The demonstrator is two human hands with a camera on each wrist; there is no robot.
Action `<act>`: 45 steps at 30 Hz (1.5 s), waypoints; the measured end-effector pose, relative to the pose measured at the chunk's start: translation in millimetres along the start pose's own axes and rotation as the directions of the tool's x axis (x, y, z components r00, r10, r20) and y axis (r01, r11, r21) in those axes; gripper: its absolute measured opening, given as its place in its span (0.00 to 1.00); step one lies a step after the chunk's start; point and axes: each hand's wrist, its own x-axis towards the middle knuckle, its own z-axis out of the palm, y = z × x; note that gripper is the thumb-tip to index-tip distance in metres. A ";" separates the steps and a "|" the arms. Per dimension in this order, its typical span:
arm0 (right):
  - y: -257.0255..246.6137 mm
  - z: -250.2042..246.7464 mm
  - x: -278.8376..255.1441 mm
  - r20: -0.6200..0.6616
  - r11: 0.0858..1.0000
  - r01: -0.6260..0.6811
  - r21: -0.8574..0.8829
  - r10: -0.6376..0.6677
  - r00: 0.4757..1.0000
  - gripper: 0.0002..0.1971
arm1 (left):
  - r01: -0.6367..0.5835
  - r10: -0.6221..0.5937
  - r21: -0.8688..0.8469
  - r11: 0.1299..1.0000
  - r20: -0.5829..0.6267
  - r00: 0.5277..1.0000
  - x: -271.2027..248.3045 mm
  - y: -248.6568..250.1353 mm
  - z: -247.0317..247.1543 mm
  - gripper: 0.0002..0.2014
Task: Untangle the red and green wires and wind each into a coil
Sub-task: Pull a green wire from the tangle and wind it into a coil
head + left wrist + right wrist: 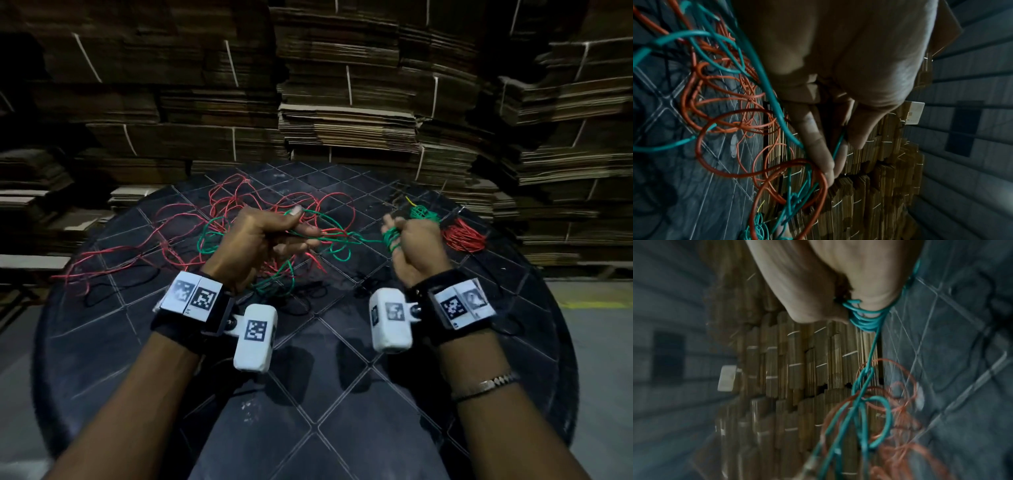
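My left hand (838,56) pinches a thin green plastic-coated wire (838,144) between thumb and fingers; loops of thin red wire (719,168) tangle with it above the dark grid-lined surface (674,194).

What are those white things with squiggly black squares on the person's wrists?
Each bare arm wears a black wrist strap carrying a white box-shaped camera and white cards printed with black square codes. The right arm also has a thin metal bracelet. No sleeves show.
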 end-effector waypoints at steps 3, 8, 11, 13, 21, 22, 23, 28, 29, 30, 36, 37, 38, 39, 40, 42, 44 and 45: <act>-6.0 -5.2 -7.3 0.222 0.606 0.136 -0.784 0.068 0.973 0.05 | -0.038 0.036 -0.021 0.999 -0.080 0.996 4.4 -1.1 -5.2 0.17; -8.9 7.3 -37.7 0.370 0.312 0.226 -0.923 0.551 0.748 0.13 | -0.050 0.053 0.025 0.998 -0.147 0.988 10.6 -6.7 -8.9 0.16; -5.2 12.4 -43.7 0.421 0.500 0.085 -0.862 0.612 0.670 0.16 | -0.079 0.089 0.074 0.994 -0.144 0.986 12.1 -7.4 -12.8 0.17; -10.6 10.4 -43.5 0.438 0.639 -0.088 -0.764 0.614 0.656 0.13 | -0.095 0.109 0.094 0.991 -0.156 0.982 13.4 -7.8 -13.6 0.17; -2.1 8.5 -36.8 0.381 0.808 -0.127 -0.575 0.402 0.832 0.09 | -0.188 0.207 0.196 0.962 -0.079 0.975 1.8 4.1 -6.2 0.14; -1.6 9.6 -34.9 0.347 0.810 -0.106 -0.576 0.361 0.866 0.07 | -0.169 0.184 0.196 0.966 -0.061 0.981 -1.7 6.0 -2.5 0.14; -0.9 10.4 -32.3 0.320 0.808 -0.062 -0.586 0.302 0.898 0.06 | -0.134 0.142 0.193 0.972 -0.028 0.989 -5.0 7.2 2.3 0.15; 1.0 8.5 -20.4 0.238 0.850 0.048 -0.524 0.092 0.967 0.07 | 0.117 -0.180 0.271 0.955 0.219 0.959 -12.2 1.1 16.2 0.19; 0.9 7.6 -18.4 0.238 0.851 0.071 -0.520 0.065 0.969 0.08 | 0.155 -0.210 0.253 0.955 0.208 0.955 -10.6 0.0 17.1 0.18; 1.3 7.0 -16.8 0.256 0.849 0.103 -0.519 0.040 0.966 0.10 | 0.194 -0.235 0.230 0.954 0.167 0.958 -8.2 -1.5 17.1 0.19; -1.0 16.9 -29.4 0.556 0.785 0.342 -0.516 0.003 0.831 0.15 | 0.379 -0.375 0.178 0.908 -0.056 0.925 5.0 -15.3 6.9 0.31; -1.3 17.7 -32.7 0.587 0.785 0.343 -0.516 0.031 0.809 0.14 | 0.384 -0.380 0.137 0.913 -0.057 0.923 6.0 -15.3 5.0 0.31; -1.7 17.4 -35.3 0.610 0.787 0.334 -0.519 0.067 0.789 0.14 | 0.379 -0.375 0.083 0.922 -0.059 0.925 7.8 -15.0 2.0 0.31; -2.0 17.1 -38.0 0.629 0.794 0.307 -0.525 0.119 0.768 0.13 | 0.358 -0.355 0.040 0.933 -0.072 0.932 9.7 -13.8 -1.0 0.30; -1.8 16.6 -40.2 0.639 0.800 0.263 -0.540 0.185 0.747 0.13 | 0.320 -0.317 0.020 0.947 -0.098 0.943 12.3 -13.3 -4.2 0.29; 0.4 15.2 -45.2 0.641 0.794 0.167 -0.584 0.324 0.696 0.11 | 0.196 -0.194 -0.006 0.981 -0.175 0.965 18.2 -12.9 -10.2 0.21; 2.7 12.6 -49.2 0.630 0.739 0.160 -0.654 0.416 0.656 0.05 | 0.041 -0.047 -0.031 0.999 -0.261 0.964 24.0 -11.6 -17.8 0.10; 3.3 10.4 -50.0 0.611 0.699 0.174 -0.694 0.443 0.656 0.03 | -0.021 0.006 -0.048 0.999 -0.293 0.956 26.0 -10.4 -21.5 0.06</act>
